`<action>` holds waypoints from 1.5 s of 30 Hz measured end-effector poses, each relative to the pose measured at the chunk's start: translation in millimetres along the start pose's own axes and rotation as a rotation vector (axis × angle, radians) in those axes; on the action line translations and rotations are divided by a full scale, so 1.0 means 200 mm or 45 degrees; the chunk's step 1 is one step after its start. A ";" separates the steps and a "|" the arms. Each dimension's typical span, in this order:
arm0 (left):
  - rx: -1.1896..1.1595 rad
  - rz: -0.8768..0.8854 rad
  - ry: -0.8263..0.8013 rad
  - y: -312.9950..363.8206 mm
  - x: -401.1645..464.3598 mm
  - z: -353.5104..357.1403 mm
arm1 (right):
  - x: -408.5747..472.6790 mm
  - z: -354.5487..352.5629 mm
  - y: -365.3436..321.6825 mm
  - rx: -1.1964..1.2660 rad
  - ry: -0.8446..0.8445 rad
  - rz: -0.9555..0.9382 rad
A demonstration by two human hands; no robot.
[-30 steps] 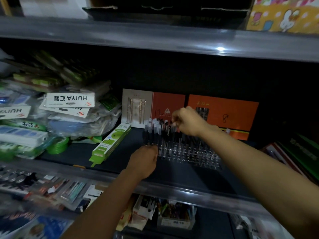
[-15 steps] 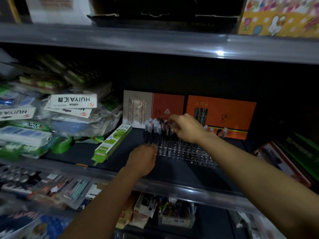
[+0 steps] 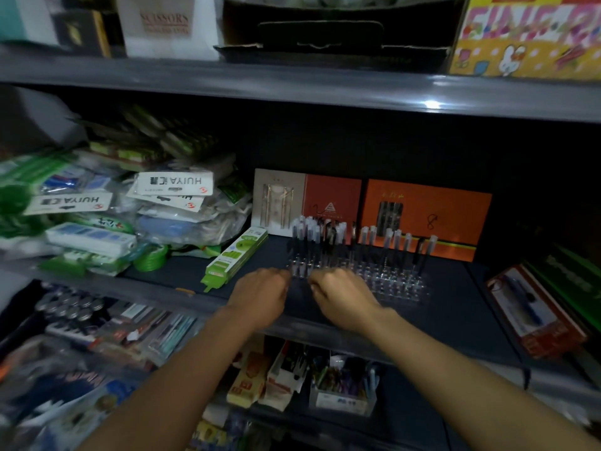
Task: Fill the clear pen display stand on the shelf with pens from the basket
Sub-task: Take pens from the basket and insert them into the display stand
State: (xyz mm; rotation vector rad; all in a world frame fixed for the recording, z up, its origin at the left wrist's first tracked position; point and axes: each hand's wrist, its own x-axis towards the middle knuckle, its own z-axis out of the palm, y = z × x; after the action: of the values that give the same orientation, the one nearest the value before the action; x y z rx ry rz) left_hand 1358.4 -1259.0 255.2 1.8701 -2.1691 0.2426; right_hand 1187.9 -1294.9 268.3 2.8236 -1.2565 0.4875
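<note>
Both your left hand (image 3: 260,296) and right hand (image 3: 343,299) are curled at the clear stand (image 3: 395,283); what each grip holds I cannot tell. A push could topple the standing pens (image 3: 320,237).

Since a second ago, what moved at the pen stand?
The right hand pulled back from the rear pens to the front edge of the clear stand, beside the left hand. The left hand, stand and orange boxes stayed put.

A stationery shop: tiered grey shelves (image 3: 292,89) crowded with packaged goods (image 3: 169,196) at left, orange pen boxes (image 3: 426,216) at the far back, and a clear pen display stand (image 3: 383,275) holding capped pens (image 3: 312,232).
</note>
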 end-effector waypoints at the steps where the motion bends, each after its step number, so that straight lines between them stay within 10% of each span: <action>1: 0.014 -0.008 -0.011 -0.03 -0.04 -0.01 | -0.01 0.03 -0.04 0.025 -0.011 -0.023; 23: -0.200 -0.829 -0.570 -0.60 -1.66 0.45 | -0.32 1.01 -1.28 0.359 -0.471 -0.506; 36: -0.498 -1.180 -0.976 -0.55 -2.10 1.04 | -0.41 1.28 -1.37 0.351 -0.614 -0.539; 45: -0.479 -1.294 -0.896 -0.54 -2.07 1.14 | -0.44 1.41 -1.38 0.325 -0.711 -0.553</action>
State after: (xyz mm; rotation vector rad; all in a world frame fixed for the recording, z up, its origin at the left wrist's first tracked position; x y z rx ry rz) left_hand 1498.6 -953.3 -92.8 2.7191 -1.0906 -1.0554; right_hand 1411.3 -1082.7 5.3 3.4548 -0.5878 -0.1878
